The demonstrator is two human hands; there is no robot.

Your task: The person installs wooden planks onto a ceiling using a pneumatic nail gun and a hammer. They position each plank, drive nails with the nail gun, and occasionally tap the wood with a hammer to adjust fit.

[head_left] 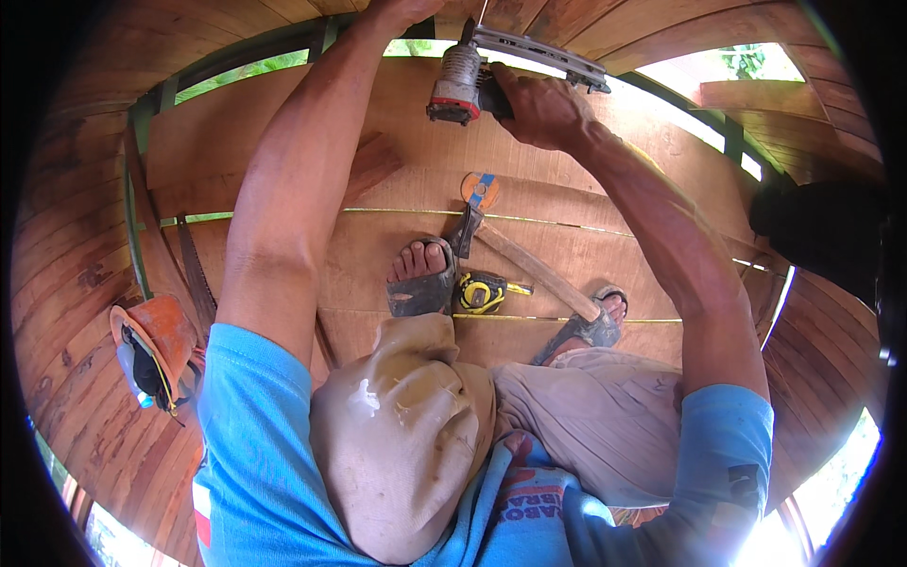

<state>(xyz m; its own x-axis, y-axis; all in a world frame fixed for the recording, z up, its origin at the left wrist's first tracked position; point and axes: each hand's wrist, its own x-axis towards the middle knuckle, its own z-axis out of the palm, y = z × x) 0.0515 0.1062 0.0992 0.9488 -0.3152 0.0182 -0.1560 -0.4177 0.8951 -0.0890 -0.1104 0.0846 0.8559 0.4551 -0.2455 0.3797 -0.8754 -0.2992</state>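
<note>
My right hand [548, 111] is wrapped round the black handle of a nail gun [460, 83], a grey tool with a red band and a long, slanted magazine. The nail gun is raised at the top of the view, its nose end close to the wooden boards [614, 26]. My left arm reaches up to the same boards. Only part of my left hand [408, 9] shows at the upper edge, and its fingers are cut off there.
Between my sandalled feet lie a hammer [534, 265] with a wooden handle, a yellow and black tape measure [480, 293] and an orange disc [480, 191] with a blue stripe. To the left are a handsaw [195, 274] and an orange hard hat [162, 331]. Gaps run between floorboards.
</note>
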